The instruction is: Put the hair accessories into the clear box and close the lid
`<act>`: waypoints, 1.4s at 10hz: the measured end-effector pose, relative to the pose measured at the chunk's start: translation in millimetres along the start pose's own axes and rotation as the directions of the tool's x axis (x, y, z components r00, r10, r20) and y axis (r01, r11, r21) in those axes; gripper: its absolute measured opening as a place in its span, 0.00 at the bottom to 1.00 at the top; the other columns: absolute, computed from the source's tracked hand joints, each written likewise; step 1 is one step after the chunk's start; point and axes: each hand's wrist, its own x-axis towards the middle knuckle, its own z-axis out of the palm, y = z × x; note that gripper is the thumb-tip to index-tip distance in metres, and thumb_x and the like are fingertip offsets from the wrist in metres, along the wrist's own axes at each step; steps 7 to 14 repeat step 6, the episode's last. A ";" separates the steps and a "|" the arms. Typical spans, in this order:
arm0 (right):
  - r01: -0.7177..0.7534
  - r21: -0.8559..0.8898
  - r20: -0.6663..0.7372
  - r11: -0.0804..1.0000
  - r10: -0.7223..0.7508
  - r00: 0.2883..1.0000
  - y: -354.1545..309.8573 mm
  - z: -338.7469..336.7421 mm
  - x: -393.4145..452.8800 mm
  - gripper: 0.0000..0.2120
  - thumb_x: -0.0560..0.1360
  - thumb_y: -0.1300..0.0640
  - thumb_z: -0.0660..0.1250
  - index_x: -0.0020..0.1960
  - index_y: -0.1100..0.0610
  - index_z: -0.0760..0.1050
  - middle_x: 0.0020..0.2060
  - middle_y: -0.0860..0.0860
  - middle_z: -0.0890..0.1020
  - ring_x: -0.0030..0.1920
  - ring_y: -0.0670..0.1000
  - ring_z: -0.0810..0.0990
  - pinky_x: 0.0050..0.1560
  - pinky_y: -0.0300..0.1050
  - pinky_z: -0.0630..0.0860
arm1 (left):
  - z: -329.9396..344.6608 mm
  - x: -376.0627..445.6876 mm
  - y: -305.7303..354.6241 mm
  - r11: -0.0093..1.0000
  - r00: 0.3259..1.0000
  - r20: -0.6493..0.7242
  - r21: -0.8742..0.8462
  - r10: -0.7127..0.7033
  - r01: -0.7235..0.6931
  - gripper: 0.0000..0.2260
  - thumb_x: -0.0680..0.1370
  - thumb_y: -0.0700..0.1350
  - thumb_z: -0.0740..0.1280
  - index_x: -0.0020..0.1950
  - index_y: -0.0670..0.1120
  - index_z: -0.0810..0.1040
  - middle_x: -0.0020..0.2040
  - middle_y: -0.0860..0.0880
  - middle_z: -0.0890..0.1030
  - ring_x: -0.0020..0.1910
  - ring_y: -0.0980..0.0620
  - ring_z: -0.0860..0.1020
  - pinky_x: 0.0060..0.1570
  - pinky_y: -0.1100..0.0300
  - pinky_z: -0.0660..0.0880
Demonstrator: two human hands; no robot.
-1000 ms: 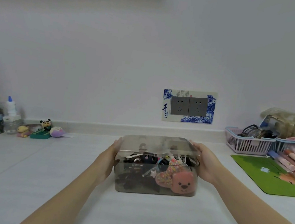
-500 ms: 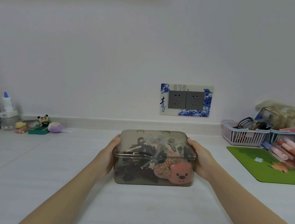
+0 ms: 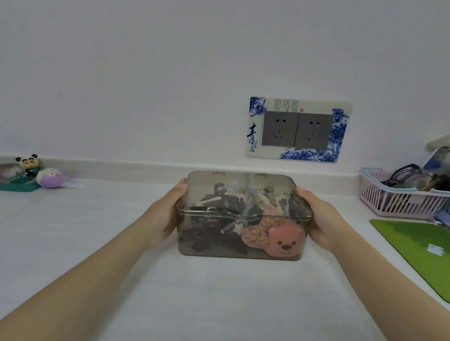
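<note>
Box: smoky clear box [image 3: 237,244] rests mid-tabletop [image 3: 202,308], lid [image 3: 243,195] down.
Contents: hair accessories [image 3: 230,215] heaped inside, a bear-face piece [image 3: 285,241] against the front wall.
Left hand [image 3: 167,214]: pressed flat to the box's left end.
Right hand [image 3: 317,223]: cupping the right end, thumb on the lid.

Box [image 3: 237,251] smoky grey-brown, see-through. Inside: mostly black hair clips [image 3: 212,219], one pink bear-face clip [image 3: 284,241] with dark eyes and nose, one speckled pink-yellow piece [image 3: 255,235]. Counter [image 3: 202,308] white. Mat [image 3: 438,256] green. Basket [image 3: 400,198] pale pink, blue rim. Socket plate [image 3: 297,129] grey, blue-and-white floral surround.
</note>
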 end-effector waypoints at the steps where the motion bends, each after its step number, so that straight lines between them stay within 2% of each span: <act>1: -0.032 0.012 -0.002 0.999 0.032 0.999 -1.2 -5.4 31.3 0.12 0.79 0.54 0.58 0.44 0.58 0.77 0.34 0.51 0.85 0.35 0.49 0.82 0.38 0.43 0.77 | -5.7 30.5 -5.3 0.999 0.999 -0.001 0.001 -0.049 0.049 0.14 0.83 0.48 0.50 0.62 0.53 0.73 0.50 0.56 0.84 0.49 0.57 0.81 0.54 0.60 0.73; 2: -0.088 0.024 0.002 0.996 0.088 0.996 -4.5 -6.4 44.8 0.12 0.80 0.55 0.56 0.46 0.58 0.77 0.30 0.49 0.85 0.30 0.47 0.83 0.28 0.35 0.78 | -7.4 44.8 0.8 0.995 0.994 -0.021 -0.008 -0.104 0.104 0.19 0.83 0.46 0.50 0.73 0.54 0.62 0.66 0.54 0.74 0.61 0.54 0.74 0.63 0.56 0.68; 3: -0.147 -0.035 0.002 0.989 0.147 0.989 -16.2 -4.4 49.3 0.13 0.80 0.56 0.54 0.57 0.59 0.75 0.44 0.53 0.85 0.37 0.47 0.84 0.32 0.37 0.78 | -0.7 56.2 15.9 0.976 0.979 -0.038 0.077 -0.200 0.203 0.21 0.83 0.44 0.49 0.76 0.53 0.54 0.68 0.57 0.68 0.63 0.55 0.70 0.63 0.59 0.66; 4: -0.172 -0.149 -0.043 0.974 0.168 0.985 -29.0 0.5 54.2 0.18 0.81 0.55 0.54 0.66 0.60 0.71 0.59 0.57 0.79 0.52 0.53 0.79 0.47 0.42 0.76 | 4.0 65.0 35.0 0.940 0.955 -0.045 0.167 -0.293 0.296 0.22 0.84 0.45 0.48 0.77 0.53 0.50 0.72 0.59 0.62 0.64 0.57 0.67 0.62 0.60 0.65; 5: -0.238 -0.316 -0.146 0.919 0.200 0.969 -46.7 11.8 54.0 0.19 0.80 0.49 0.54 0.65 0.56 0.72 0.61 0.56 0.78 0.58 0.55 0.76 0.54 0.45 0.74 | 8.9 76.5 50.9 0.875 0.911 -0.118 0.254 -0.394 0.412 0.21 0.83 0.48 0.47 0.76 0.56 0.48 0.70 0.57 0.65 0.60 0.56 0.68 0.59 0.60 0.67; 6: -0.299 -0.458 -0.260 0.837 0.195 0.946 -59.2 19.0 47.4 0.22 0.80 0.46 0.52 0.65 0.58 0.73 0.63 0.58 0.77 0.63 0.58 0.74 0.64 0.49 0.70 | 11.0 83.6 66.0 0.732 0.872 -0.226 0.476 -0.434 0.488 0.22 0.82 0.54 0.48 0.76 0.59 0.46 0.74 0.50 0.64 0.64 0.48 0.69 0.61 0.55 0.65; 14: -0.299 -0.458 -0.260 0.837 0.195 0.946 -59.2 19.0 47.4 0.22 0.80 0.46 0.52 0.65 0.58 0.73 0.63 0.58 0.77 0.63 0.58 0.74 0.64 0.49 0.70 | 11.0 83.6 66.0 0.732 0.872 -0.226 0.476 -0.434 0.488 0.22 0.82 0.54 0.48 0.76 0.59 0.46 0.74 0.50 0.64 0.64 0.48 0.69 0.61 0.55 0.65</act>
